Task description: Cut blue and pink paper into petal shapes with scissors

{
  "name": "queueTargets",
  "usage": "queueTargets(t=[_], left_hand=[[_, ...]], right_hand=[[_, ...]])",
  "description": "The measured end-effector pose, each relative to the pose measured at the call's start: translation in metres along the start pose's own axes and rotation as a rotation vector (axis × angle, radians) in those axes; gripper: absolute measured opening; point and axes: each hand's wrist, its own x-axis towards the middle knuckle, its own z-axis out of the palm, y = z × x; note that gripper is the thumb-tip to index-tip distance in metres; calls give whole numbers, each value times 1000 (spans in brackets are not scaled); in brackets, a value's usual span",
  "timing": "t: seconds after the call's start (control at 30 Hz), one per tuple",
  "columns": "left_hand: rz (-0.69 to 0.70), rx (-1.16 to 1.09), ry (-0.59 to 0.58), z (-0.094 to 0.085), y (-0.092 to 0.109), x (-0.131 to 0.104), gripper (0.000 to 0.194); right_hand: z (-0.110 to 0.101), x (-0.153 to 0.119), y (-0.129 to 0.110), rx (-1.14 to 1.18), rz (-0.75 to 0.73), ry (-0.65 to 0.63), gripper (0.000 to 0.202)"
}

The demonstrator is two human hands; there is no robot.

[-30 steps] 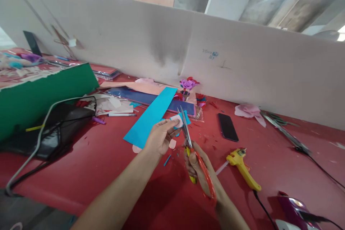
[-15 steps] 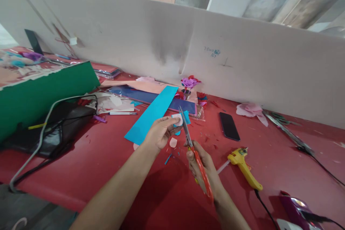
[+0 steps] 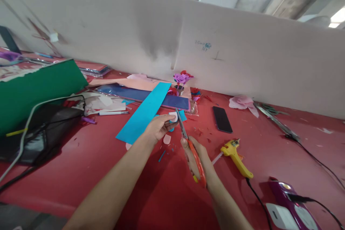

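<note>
My left hand (image 3: 159, 127) pinches a small stack of pale pink and blue paper pieces (image 3: 173, 116) between thumb and fingers. Wrapped round the orange handles of the scissors (image 3: 197, 163) is my right hand (image 3: 198, 152). The scissor blades point up and away, close against the right edge of the held paper. A long blue paper strip (image 3: 145, 113) lies behind my left hand. Below the held paper, a pink cut piece (image 3: 167, 139) and a thin blue scrap (image 3: 162, 156) rest on the red table (image 3: 102, 172).
On the right are a phone (image 3: 222, 119), a yellow glue gun (image 3: 237, 158) with its cord, and a purple device (image 3: 293, 201). Paper flowers (image 3: 182, 78) stand at the back. A green board (image 3: 45, 90), a black bag (image 3: 40, 136) and cables occupy the left.
The camera view has turned slightly right, shifting everything left in the picture. The scissor blades look closer together, and both hands keep their hold.
</note>
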Motion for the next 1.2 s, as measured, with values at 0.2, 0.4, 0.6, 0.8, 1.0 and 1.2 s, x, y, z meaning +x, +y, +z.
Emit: queueTargets(t=[0.2,0.4,0.6,0.8,1.0,1.2], left_hand=[[83,236,-76,-6,5,-9,10],[54,825,-438,0,8,-41,4],[79,997,-496,7,4,-49,10],[140,726,-293,3,-9,-45,5],[33,271,-181,12,-26,-51,17],[148,45,-20,6,-3,-43,16]], right_hand=[[-7,4,-8,272,82,56,46],[-26,17,-8,355,-63,51,56],[-26,22,4,315,-106,-73,44],[-17,20,3,358,-147,6,42],[-10,18,1,454,-168,94,42],[-16,0,-17,236,-119,-75,42]])
